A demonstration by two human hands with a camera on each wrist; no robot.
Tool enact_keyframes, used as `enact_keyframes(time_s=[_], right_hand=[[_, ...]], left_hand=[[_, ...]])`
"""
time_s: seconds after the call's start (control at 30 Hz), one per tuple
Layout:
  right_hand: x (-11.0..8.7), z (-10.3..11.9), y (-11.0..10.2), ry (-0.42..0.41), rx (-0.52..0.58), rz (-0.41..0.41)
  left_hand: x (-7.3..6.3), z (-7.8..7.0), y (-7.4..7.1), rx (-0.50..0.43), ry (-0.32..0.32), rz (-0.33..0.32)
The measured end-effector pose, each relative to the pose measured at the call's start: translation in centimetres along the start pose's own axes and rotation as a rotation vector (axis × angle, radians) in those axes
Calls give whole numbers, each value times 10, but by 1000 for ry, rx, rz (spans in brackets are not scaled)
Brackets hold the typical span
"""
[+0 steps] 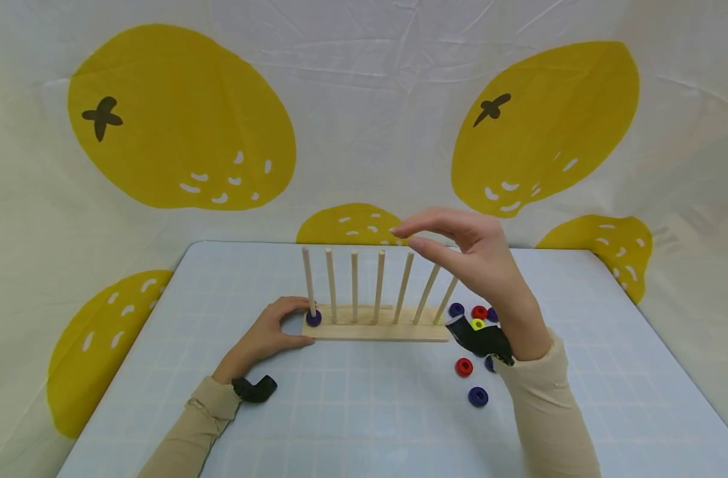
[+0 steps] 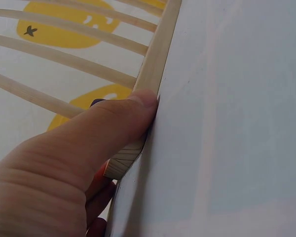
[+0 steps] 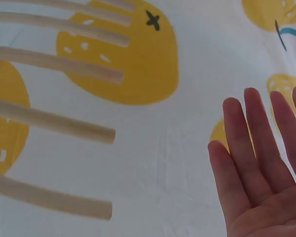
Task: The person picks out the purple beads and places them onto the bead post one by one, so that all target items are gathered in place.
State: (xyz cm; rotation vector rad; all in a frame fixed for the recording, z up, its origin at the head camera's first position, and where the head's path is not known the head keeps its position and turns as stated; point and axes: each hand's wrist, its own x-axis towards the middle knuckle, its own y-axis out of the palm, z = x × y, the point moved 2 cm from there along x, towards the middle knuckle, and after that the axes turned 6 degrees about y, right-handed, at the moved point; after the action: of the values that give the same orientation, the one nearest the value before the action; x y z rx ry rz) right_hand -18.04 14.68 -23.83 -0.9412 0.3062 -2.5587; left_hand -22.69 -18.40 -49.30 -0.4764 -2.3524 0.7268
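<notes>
A wooden peg stand (image 1: 370, 332) with several upright pegs rests on the table, and a dark blue ring (image 1: 313, 319) sits at the foot of its leftmost peg. My left hand (image 1: 273, 330) grips the left end of the base. In the left wrist view the thumb (image 2: 123, 116) presses the front edge, while the other fingers are partly hidden behind the end. Raised over the right-hand pegs, my right hand (image 1: 479, 255) holds nothing. Its fingers (image 3: 239, 133) look extended and spread in the right wrist view, beside the peg tops.
Right of the stand lie loose rings: a red ring (image 1: 463, 367), a dark blue ring (image 1: 477, 397), a yellow ring (image 1: 477, 324) and others, some partly hidden by the right wrist strap (image 1: 480, 337). A patterned cloth (image 1: 364, 133) hangs behind the white table (image 1: 352, 418).
</notes>
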Motion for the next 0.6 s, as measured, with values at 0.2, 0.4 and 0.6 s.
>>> enact_keyframes(time_s=[0.2,0.4,0.6], right_hand=[[-21,-1,-24,50,-25,-53],[-44,-9,-52,159,-61,-126],[-72,-22,-81,233,-96,-193]], left_hand=[[0,0,-1,-22,-6,12],[0,2,0,-32,-16,23],[0,4,1,-19,-45,36]])
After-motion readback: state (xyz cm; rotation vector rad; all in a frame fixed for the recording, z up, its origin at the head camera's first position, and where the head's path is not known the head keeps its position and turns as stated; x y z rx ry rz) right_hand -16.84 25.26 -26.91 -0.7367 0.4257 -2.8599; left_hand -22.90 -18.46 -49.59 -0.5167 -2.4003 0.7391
